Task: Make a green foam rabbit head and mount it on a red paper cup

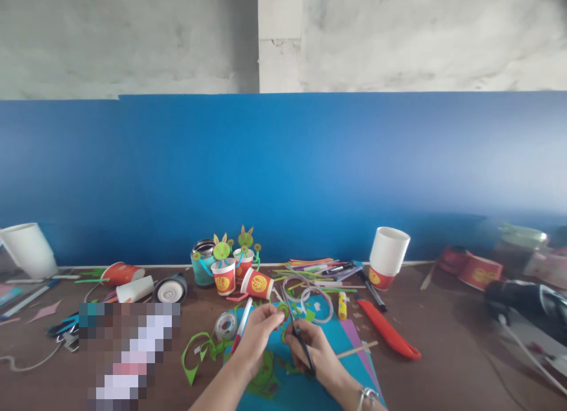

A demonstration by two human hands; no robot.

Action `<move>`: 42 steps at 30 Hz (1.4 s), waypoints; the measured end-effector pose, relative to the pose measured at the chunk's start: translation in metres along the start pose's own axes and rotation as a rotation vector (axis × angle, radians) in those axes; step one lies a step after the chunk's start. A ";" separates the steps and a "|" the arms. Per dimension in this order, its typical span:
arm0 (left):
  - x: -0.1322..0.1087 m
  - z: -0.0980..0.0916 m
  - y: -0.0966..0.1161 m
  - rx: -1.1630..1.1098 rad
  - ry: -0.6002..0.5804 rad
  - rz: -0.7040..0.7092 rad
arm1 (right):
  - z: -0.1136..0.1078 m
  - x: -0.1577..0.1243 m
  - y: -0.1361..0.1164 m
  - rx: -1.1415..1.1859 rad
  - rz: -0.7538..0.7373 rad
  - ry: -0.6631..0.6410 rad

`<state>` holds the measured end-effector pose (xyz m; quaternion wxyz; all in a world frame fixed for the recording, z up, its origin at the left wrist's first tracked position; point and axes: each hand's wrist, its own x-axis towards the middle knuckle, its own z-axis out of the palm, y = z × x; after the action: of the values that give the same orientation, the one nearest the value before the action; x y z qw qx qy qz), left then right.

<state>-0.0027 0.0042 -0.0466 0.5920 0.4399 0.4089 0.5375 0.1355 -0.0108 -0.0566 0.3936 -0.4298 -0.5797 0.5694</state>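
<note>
My left hand (257, 335) pinches a small round piece of green paper (284, 309) between thumb and fingertips. Black-handled scissors (305, 347) are gripped in my right hand (319, 352), their blades pointing up beside that piece. Whether the blades touch the paper is hard to tell. Beneath both hands lies a blue sheet (305, 394), with a larger green paper sheet (264, 378) on it near my left wrist. Curled green offcuts (190, 369) rest left of the sheet, close to a roll of clear tape (225, 326) and a red-and-white marker (243, 323).
Red-and-white paper cups with green animal figures (224, 275) stand at the back by a teal container (202, 262). Rightward are a glue stick (342, 305), a red-sheathed tool (387, 328), stacked cups (388, 251) and coiled tubing (325, 316). A blue partition (310, 175) closes off the table's rear.
</note>
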 end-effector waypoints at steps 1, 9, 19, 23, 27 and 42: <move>0.000 -0.001 0.000 0.003 -0.007 0.001 | 0.000 0.000 -0.001 -0.003 0.003 0.001; 0.002 -0.005 0.004 0.015 -0.054 0.002 | -0.001 0.001 -0.002 -0.048 -0.001 0.000; 0.001 0.000 0.000 0.016 -0.040 0.016 | -0.001 0.002 0.002 -0.020 0.002 -0.017; 0.002 -0.002 0.003 0.052 -0.073 0.031 | -0.001 0.002 0.003 0.001 -0.018 -0.026; 0.002 -0.003 0.005 0.061 -0.087 0.036 | 0.000 0.002 0.001 -0.021 -0.014 -0.023; 0.003 -0.005 0.007 0.061 -0.078 0.027 | -0.002 0.003 0.002 -0.064 -0.004 -0.011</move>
<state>-0.0090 0.0081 -0.0415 0.5864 0.4840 0.3957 0.5151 0.1363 -0.0079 -0.0584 0.3775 -0.4379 -0.6006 0.5523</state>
